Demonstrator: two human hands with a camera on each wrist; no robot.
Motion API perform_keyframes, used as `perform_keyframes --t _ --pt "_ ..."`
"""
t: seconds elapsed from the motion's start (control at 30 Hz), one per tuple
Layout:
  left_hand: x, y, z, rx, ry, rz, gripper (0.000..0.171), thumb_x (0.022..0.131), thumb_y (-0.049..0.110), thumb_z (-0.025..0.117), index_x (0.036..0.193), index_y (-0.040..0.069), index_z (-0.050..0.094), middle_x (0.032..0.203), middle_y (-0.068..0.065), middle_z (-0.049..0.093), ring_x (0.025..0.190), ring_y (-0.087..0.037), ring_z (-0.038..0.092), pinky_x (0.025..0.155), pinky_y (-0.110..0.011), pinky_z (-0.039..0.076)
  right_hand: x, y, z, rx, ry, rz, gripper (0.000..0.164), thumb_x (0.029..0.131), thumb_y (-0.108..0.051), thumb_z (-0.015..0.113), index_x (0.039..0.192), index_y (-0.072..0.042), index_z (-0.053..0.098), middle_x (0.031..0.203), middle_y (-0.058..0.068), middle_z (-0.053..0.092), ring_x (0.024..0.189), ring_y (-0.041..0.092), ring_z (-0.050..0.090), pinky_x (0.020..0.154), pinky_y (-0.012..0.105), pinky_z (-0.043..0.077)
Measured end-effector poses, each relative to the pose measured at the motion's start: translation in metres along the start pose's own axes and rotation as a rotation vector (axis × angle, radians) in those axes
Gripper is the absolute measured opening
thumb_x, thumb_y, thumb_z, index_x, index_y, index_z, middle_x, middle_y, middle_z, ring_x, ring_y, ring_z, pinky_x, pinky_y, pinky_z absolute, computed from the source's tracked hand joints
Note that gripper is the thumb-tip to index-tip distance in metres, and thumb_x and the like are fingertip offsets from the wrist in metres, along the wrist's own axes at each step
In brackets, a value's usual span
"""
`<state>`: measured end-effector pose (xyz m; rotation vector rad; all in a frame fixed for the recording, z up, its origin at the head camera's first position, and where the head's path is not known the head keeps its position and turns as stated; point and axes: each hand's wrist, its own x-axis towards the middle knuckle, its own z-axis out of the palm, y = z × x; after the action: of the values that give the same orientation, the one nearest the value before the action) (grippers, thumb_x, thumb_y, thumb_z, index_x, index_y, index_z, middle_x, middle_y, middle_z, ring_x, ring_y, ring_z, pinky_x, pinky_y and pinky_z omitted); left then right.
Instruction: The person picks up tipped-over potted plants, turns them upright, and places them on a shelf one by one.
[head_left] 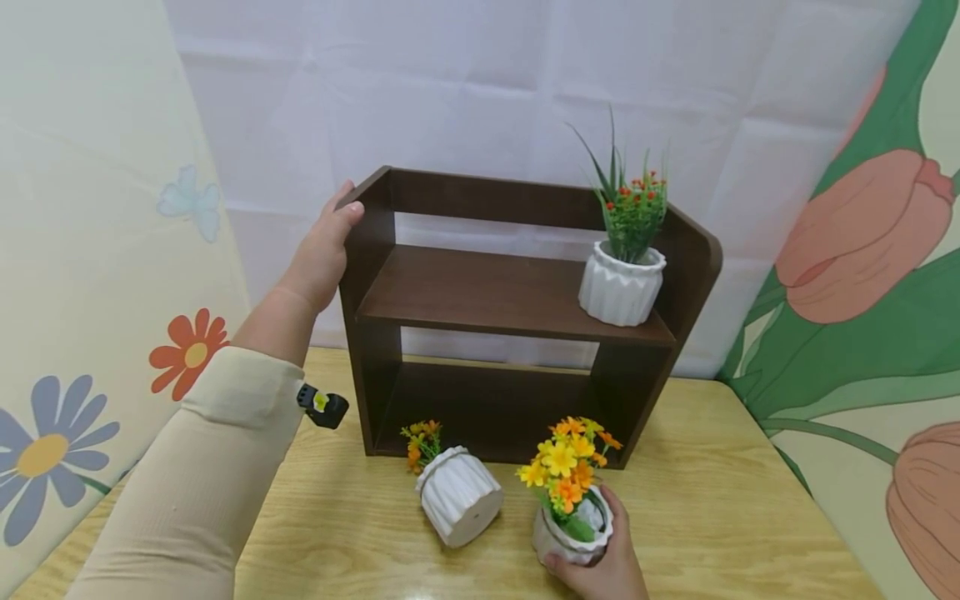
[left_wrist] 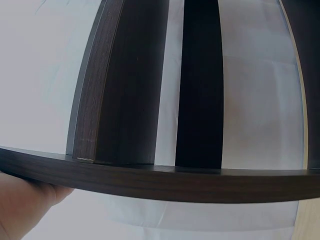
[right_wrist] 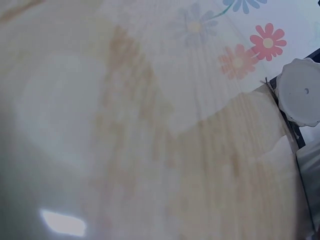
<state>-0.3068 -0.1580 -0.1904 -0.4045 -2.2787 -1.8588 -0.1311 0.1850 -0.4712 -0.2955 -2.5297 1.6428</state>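
My left hand [head_left: 322, 250] holds the upper left side of a dark brown two-tier shelf [head_left: 480, 292], thumb at the panel's edge. In the left wrist view that hand [left_wrist: 25, 205] is at the outer face of the side panel [left_wrist: 165, 185]. In front of the shelf, my right hand [head_left: 600, 558] grips a white ribbed flowerpot [head_left: 543, 537] with yellow and orange artificial flowers [head_left: 566, 462], thumb at the near side and fingers round the right. To its left, a second white flowerpot [head_left: 457, 496] lies tipped over, base towards me, orange flowers [head_left: 422, 446] pointing away.
A third white flowerpot [head_left: 621, 285] with tall grass and small red flowers stands at the right end of the upper tier. The shelf stands on a wooden table [head_left: 720, 517]. A white cloth [head_left: 480, 92] hangs behind, with flower-patterned panels [head_left: 862, 242] at the sides.
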Motion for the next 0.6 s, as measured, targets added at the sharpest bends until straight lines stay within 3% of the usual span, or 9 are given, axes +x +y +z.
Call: perform_keyframes --t 0.3,0.6 --pt "0.000 -0.001 0.000 0.001 0.001 0.004 0.061 0.103 0.046 0.026 0.159 0.032 0.004 0.167 0.002 -0.001 0.151 -0.023 0.004 0.123 -0.049 0.005 0.001 -0.002 -0.001 -0.035 0.005 0.079 0.125 0.057 -0.032 0.094 0.151 -0.014 0.014 0.149 0.023 0.036 0.131 0.041 0.045 0.109 0.057 0.036" --pt "0.001 -0.001 -0.001 0.005 -0.001 0.012 0.062 0.103 0.046 0.025 0.159 0.031 0.004 0.167 0.002 -0.002 0.151 -0.022 0.002 0.123 -0.048 0.004 0.002 -0.019 -0.005 0.048 0.015 0.051 0.124 0.058 -0.025 0.095 0.152 -0.017 0.014 0.150 0.019 0.035 0.134 0.040 0.041 0.111 0.058 0.032"
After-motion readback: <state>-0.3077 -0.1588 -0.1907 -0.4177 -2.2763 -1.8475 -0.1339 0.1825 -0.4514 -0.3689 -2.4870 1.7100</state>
